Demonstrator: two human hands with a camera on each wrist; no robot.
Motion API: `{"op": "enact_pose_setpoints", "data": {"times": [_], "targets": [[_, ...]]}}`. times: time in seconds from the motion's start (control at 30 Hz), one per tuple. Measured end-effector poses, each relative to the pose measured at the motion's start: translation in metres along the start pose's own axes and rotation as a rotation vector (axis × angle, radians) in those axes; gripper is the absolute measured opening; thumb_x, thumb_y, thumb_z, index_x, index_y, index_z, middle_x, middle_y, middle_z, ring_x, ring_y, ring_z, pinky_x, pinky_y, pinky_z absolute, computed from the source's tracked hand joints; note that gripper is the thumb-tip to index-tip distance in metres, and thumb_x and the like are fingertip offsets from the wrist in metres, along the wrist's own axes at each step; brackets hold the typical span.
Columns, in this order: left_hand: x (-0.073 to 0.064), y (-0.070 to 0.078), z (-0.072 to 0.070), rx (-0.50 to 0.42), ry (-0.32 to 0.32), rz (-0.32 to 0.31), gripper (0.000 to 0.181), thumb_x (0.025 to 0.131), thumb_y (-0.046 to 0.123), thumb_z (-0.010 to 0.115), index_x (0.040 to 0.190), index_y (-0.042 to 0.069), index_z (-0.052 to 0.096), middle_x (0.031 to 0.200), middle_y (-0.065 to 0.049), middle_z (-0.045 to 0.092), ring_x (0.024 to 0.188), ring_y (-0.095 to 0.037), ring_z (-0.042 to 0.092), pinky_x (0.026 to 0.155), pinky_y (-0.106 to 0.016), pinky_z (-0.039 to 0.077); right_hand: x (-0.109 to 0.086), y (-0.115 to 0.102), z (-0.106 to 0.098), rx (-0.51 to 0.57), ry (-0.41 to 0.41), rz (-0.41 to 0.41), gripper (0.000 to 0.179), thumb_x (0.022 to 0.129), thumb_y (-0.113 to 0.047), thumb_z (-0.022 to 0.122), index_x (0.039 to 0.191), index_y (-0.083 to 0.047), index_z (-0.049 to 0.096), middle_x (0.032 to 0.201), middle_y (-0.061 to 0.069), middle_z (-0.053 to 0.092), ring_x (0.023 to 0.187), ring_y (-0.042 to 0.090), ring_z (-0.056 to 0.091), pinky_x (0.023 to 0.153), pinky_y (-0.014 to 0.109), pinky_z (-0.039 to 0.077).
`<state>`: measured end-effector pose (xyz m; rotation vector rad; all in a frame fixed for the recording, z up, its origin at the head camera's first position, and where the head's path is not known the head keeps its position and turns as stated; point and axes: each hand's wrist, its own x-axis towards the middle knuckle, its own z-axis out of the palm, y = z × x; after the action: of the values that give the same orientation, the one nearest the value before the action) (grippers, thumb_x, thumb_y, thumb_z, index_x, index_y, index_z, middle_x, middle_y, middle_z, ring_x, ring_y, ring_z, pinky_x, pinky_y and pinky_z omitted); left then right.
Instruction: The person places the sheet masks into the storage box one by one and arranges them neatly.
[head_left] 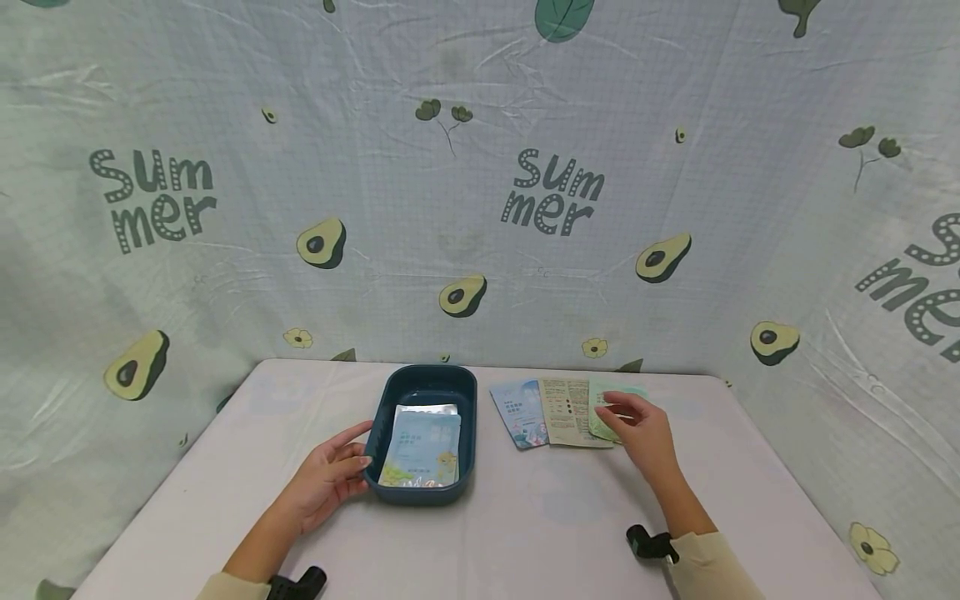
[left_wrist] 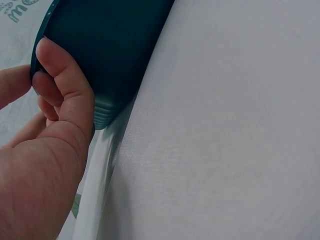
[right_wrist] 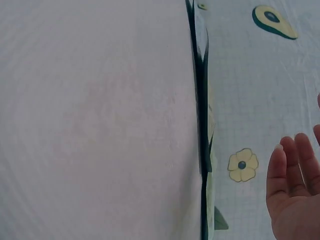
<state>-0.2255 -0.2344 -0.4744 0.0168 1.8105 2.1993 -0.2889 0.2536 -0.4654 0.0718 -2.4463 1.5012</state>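
Observation:
My left hand (head_left: pixel 330 477) grips the left rim of a dark blue plastic tray (head_left: pixel 423 497) with rounded corners; the left wrist view shows the fingers and thumb (left_wrist: pixel 65 75) at the tray's edge (left_wrist: pixel 100 45). Inside lie light blue flat packets (head_left: pixel 422 448), stacked, with a silvery edge showing behind the top one. Over to the right, my right hand (head_left: pixel 645 433) is above a green packet (head_left: pixel 600 427), partly covering it. Its fingers (right_wrist: pixel 305 160) are loosely extended, and nothing is seen held. Left of the green packet lie a beige printed packet (head_left: pixel 567 417) and a blue floral packet (head_left: pixel 519 414).
A white-covered table (head_left: pixel 525 533) carries everything. Behind it and along both sides hangs a pale curtain (head_left: pixel 405 208) printed with avocados and lettering. In the right wrist view, the packets' edges (right_wrist: pixel 202 115) appear edge-on.

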Motion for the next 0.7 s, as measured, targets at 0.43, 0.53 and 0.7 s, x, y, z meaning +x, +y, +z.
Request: {"op": "enact_pose_setpoints", "data": {"times": [0.43, 0.53, 0.7], "targets": [[0.000, 0.001, 0.001, 0.012, 0.033, -0.014, 0.070, 0.102, 0.005, 0.057, 0.164, 0.012, 0.023, 0.114, -0.004, 0.060, 0.091, -0.015, 0.066, 0.078, -0.024, 0.057, 0.012, 0.013, -0.021, -0.027, 0.079, 0.030, 0.047, 0.095, -0.037, 0.073, 0.132, -0.008, 0.067, 0.135, 0.016, 0.066, 0.101, -0.007, 0.058, 0.082, 0.002, 0.045], [0.000, 0.001, 0.001, 0.013, 0.029, -0.013, 0.070, 0.103, 0.005, 0.056, 0.164, 0.012, 0.023, 0.115, -0.005, 0.060, 0.091, -0.015, 0.066, 0.078, -0.024, 0.057, 0.015, 0.016, -0.023, -0.038, 0.086, 0.041, 0.049, 0.095, -0.038, 0.072, 0.134, -0.008, 0.066, 0.138, 0.016, 0.064, 0.111, 0.008, 0.063, 0.081, 0.001, 0.043], [0.000, 0.001, 0.001, 0.013, 0.023, -0.009, 0.070, 0.103, 0.005, 0.056, 0.164, 0.011, 0.023, 0.113, -0.004, 0.060, 0.090, -0.015, 0.066, 0.078, -0.024, 0.057, 0.020, 0.020, -0.027, -0.041, 0.093, 0.077, 0.052, 0.096, -0.037, 0.072, 0.137, -0.007, 0.064, 0.141, 0.016, 0.061, 0.125, 0.031, 0.060, 0.079, 0.000, 0.040]]}}
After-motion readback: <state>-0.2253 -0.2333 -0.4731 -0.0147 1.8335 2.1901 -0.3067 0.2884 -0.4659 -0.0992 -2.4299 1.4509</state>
